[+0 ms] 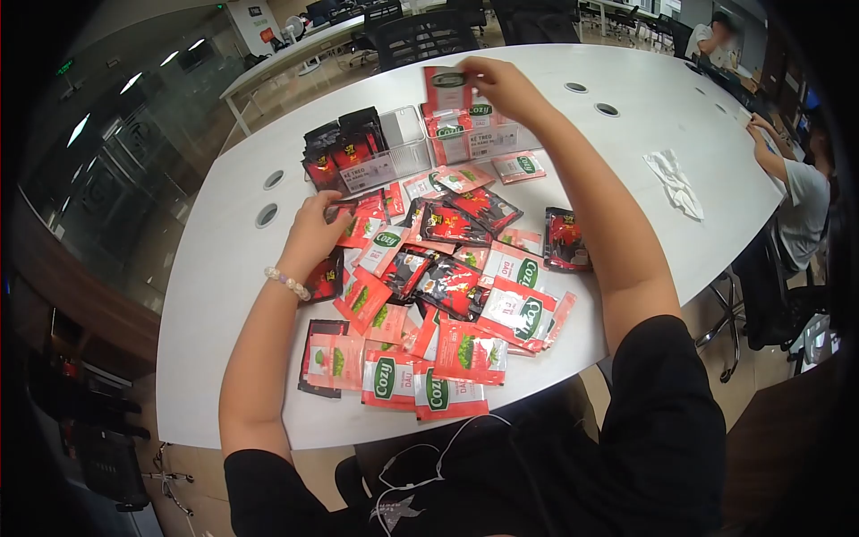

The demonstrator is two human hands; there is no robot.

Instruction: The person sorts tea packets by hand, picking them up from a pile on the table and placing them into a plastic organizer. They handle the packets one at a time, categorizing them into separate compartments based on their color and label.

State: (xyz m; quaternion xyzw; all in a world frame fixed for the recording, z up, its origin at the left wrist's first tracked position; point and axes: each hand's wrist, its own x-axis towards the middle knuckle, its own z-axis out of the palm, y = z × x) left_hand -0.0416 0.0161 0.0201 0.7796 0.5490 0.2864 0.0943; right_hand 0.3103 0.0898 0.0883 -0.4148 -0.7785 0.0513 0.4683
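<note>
My right hand point(503, 88) pinches a pink-and-white Cozy sachet point(446, 90) by its side, holding it upright above a clear plastic rack point(506, 141) with other Cozy sachets standing in it. On the left of the pile, my left hand point(315, 231) has its fingers closed on the edge of a red sachet point(364, 215). A loose heap of Cozy sachets point(386, 376) and black-and-red sachets point(450, 286) spreads over the table between my arms. Black-and-red sachets point(359, 139) also stand in the left clear rack point(407, 154).
The white table point(242, 358) has round cable holes point(267, 215). A crumpled white tissue point(673, 183) lies to the right. Two other people sit at the right side, one in a light shirt point(805, 210). Black office chairs point(425, 40) stand behind the table.
</note>
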